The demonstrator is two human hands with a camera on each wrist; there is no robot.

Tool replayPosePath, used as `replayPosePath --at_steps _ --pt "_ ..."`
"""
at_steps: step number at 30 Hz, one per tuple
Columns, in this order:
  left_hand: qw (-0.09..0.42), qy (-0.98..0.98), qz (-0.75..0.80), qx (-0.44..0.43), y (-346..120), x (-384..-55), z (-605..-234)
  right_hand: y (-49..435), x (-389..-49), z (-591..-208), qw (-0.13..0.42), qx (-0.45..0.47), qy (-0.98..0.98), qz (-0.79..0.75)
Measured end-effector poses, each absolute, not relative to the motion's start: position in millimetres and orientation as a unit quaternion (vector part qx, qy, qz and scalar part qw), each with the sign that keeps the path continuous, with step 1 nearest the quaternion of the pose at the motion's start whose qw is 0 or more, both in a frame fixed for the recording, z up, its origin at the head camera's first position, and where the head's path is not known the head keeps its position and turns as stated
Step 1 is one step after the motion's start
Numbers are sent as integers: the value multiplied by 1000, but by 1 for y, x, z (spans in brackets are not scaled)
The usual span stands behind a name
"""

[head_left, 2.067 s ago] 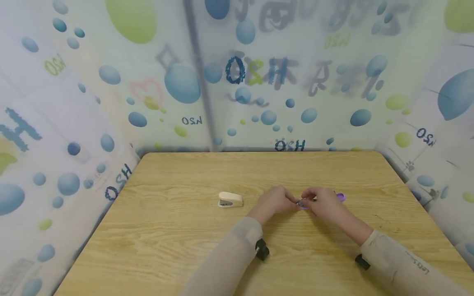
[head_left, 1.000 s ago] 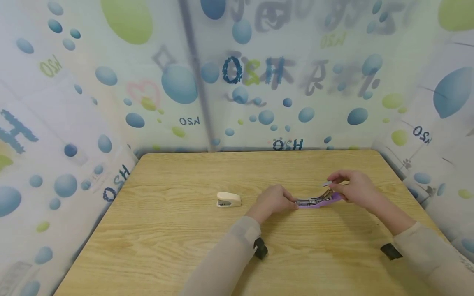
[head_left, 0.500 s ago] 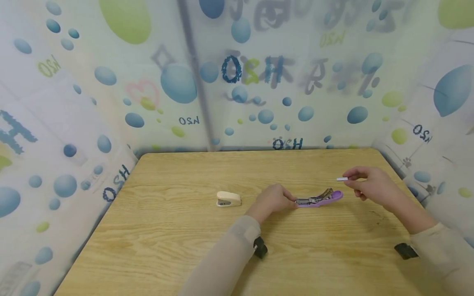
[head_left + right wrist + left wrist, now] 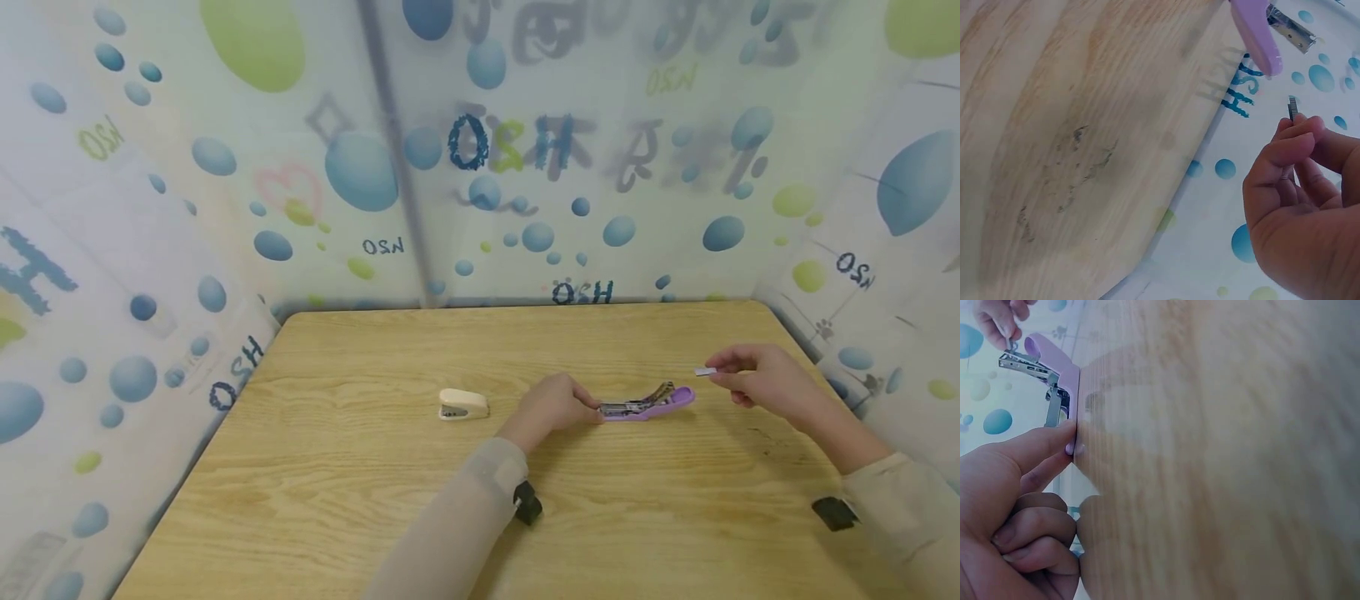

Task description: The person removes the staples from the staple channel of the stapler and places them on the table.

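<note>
1. The left hand (image 4: 557,402) is nearly closed: thumb and index finger pinch the left end of a purple stapler (image 4: 660,409), and the other fingers curl in against the wood-grain bench (image 4: 360,492).
2. The purple stapler lies opened out on the bench between the two hands, stretching from the left fingertips towards the right hand (image 4: 765,383). Its metal magazine arm (image 4: 662,392) tilts up from the middle, and its rounded purple end sits below and left of the right hand.
3. The right hand is raised off the bench, thumb and fingertips pinching a short staple strip (image 4: 705,372) that points towards the left hand, apart from the stapler.
4. A cream mini stapler (image 4: 463,403) rests to the left of the left hand, touched by neither hand.
5. Dark marks (image 4: 1079,134) show on the bench, nearer the right hand than the left.
</note>
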State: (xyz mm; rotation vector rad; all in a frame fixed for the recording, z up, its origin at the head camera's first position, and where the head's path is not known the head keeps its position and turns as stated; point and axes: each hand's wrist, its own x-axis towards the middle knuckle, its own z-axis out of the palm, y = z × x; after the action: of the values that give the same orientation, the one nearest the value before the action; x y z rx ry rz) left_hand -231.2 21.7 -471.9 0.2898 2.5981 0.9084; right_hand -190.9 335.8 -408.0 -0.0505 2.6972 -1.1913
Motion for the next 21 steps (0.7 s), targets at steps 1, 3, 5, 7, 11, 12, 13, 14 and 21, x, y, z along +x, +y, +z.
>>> replayPosePath --at_steps 1,3,5,7,11,12,13,14,21 --pt "186 922 324 103 22 -231 -472 338 -191 -410 96 -18 912 -399" --pt "187 921 326 102 21 -231 -471 341 -191 -413 97 -18 912 -398" --pt "187 921 327 102 21 -231 -471 343 -191 -416 101 -16 911 -399" --pt "187 921 326 102 21 -230 -471 345 -190 -418 106 -13 911 -398" --pt "185 922 326 101 21 -231 -471 347 -190 -425 114 -10 909 -400" --pt "184 922 326 101 21 -231 -471 348 -190 -427 115 -10 910 -399" --pt "184 922 326 101 21 -231 -471 349 -191 -429 116 -9 910 -398" --pt "184 922 326 100 21 -231 -471 350 -191 -432 119 -8 909 -399" --pt "185 925 319 95 22 -231 -472 356 -191 -445 133 -1 907 -399"
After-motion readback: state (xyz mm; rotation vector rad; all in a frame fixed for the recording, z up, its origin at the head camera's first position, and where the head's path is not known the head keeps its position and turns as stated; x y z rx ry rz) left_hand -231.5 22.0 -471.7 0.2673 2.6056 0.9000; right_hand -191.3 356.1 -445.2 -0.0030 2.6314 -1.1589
